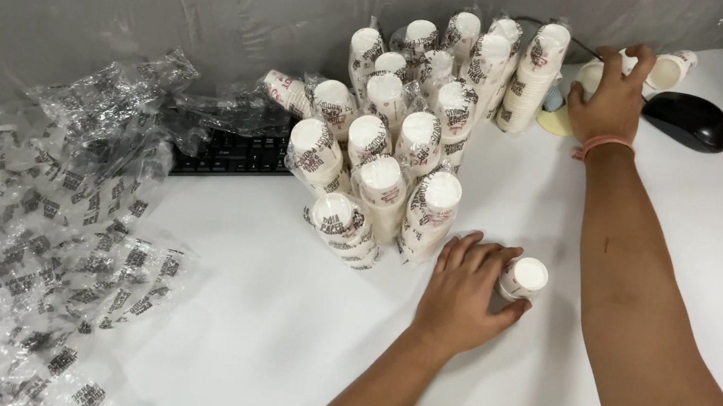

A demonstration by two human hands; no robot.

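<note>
Cup stack [523, 279] in left hand [462, 296] grip; right hand [608, 99] grasps another cup [593, 75].

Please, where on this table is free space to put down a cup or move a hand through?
Bare table lies between the wrappers, the cup stacks and the left hand. More lies right of the right forearm, below the mouse. It is crowded around the stacks, the keyboard and the right hand.
</note>
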